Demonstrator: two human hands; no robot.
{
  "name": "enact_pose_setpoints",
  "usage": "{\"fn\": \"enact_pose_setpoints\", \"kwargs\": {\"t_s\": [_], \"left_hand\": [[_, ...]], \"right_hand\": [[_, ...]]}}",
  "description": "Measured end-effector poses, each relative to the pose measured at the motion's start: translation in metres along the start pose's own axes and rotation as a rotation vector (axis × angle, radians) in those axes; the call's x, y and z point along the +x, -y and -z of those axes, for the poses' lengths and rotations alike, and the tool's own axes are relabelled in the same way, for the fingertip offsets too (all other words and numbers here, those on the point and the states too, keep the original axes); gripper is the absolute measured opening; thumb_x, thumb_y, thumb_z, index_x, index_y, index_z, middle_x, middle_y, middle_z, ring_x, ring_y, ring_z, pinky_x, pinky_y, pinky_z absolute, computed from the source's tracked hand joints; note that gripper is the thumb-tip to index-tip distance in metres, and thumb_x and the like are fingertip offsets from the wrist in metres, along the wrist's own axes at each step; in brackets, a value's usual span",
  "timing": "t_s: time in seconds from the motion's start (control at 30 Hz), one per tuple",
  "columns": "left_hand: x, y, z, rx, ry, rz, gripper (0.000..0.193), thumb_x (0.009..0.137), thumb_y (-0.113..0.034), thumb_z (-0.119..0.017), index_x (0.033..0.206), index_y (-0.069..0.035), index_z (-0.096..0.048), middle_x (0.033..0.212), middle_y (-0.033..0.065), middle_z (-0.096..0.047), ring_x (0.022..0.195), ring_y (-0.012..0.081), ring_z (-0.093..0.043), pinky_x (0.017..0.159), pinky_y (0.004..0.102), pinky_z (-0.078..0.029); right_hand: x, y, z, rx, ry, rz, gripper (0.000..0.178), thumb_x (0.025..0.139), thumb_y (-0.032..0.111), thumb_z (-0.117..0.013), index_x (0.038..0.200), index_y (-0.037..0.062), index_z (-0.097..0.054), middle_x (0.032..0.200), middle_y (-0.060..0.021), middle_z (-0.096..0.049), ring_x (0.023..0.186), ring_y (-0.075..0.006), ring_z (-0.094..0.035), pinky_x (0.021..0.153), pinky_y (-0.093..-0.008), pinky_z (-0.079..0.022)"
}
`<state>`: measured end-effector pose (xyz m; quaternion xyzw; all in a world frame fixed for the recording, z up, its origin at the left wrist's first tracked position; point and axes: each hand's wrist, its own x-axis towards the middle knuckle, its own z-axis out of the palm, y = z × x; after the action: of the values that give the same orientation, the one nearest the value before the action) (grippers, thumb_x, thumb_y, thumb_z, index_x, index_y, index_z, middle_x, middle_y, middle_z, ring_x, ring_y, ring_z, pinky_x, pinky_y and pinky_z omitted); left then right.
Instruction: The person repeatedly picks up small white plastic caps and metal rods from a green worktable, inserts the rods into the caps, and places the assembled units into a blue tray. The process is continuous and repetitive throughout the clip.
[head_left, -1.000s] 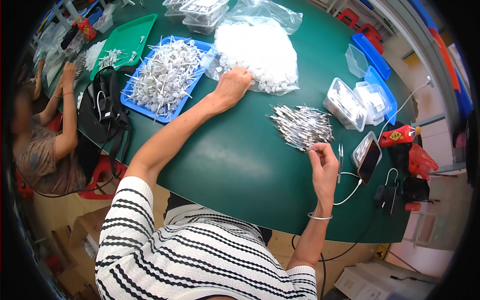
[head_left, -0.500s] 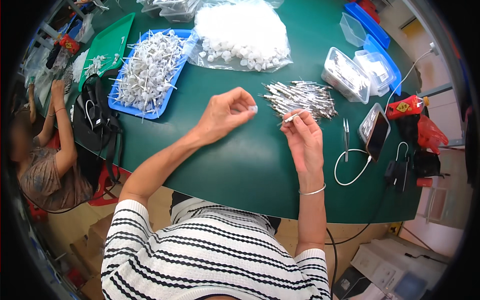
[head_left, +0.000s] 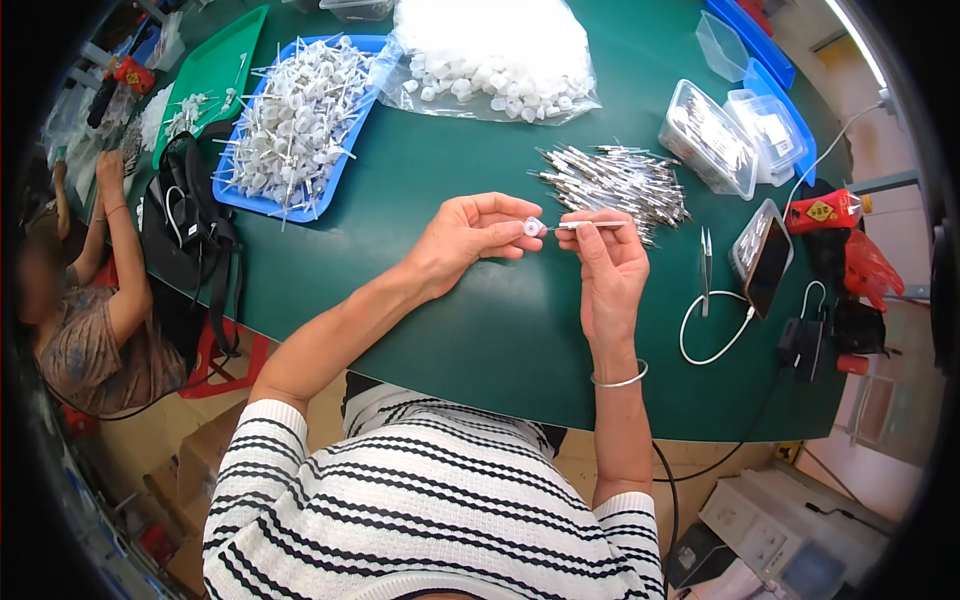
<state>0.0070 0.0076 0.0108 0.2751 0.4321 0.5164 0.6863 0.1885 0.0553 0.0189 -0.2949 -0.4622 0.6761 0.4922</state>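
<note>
Between thumb and fingers, my left hand (head_left: 478,238) pinches a small white plastic cap (head_left: 533,228), its round face with a ring showing. My right hand (head_left: 610,265) grips a thin metal-and-white rod (head_left: 592,225) lying level, its fine tip pointing left at the cap. Tip and cap are very close; whether they touch I cannot tell. Just beyond my right hand lies a pile of similar slim rods (head_left: 615,185). A clear bag (head_left: 500,75) of loose white caps lies at the far middle. To its left, a blue tray (head_left: 322,200) is heaped with caps that have rods in them.
On the right lie tweezers (head_left: 706,270), a phone (head_left: 768,275) on a clear box, a white cable (head_left: 690,335) and a clear tub (head_left: 708,140) of rods. A black bag (head_left: 185,215) and green tray (head_left: 215,75) are left. A co-worker (head_left: 100,320) sits at far left.
My hands have come together, the left moving right with the cap. The rod in my right hand has turned level toward it. The whole view has shifted slightly.
</note>
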Motion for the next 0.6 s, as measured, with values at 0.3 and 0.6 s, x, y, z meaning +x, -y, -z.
{"fn": "enact_pose_setpoints", "kwargs": {"t_s": [0.3,0.6], "left_hand": [[-0.0025,-0.0014,-0.0033,-0.051,0.008,0.031,0.029,0.087,-0.009,-0.066,0.113,0.001,-0.058,0.106,0.0106,-0.067,0.092,0.0161,-0.066,0.078,0.0231,-0.054],[0.0001,0.0051,0.0010,-0.113,0.036,0.035,0.035,0.088,-0.008,-0.065,0.121,0.001,-0.058,0.105,0.0081,-0.066,0.092,0.0114,-0.064,0.079,0.0217,-0.052]], "right_hand": [[-0.0040,0.0006,-0.0045,-0.117,-0.028,0.053,0.018,0.092,0.007,-0.059,0.106,-0.0036,-0.058,0.094,-0.0104,-0.064,0.078,-0.0136,-0.064,0.071,-0.0254,-0.053],[-0.0058,0.0028,-0.0059,-0.098,0.005,0.024,0.018,0.093,0.008,-0.059,0.106,-0.0044,-0.059,0.092,-0.0080,-0.064,0.085,-0.0177,-0.067,0.075,-0.0268,-0.056]]}}
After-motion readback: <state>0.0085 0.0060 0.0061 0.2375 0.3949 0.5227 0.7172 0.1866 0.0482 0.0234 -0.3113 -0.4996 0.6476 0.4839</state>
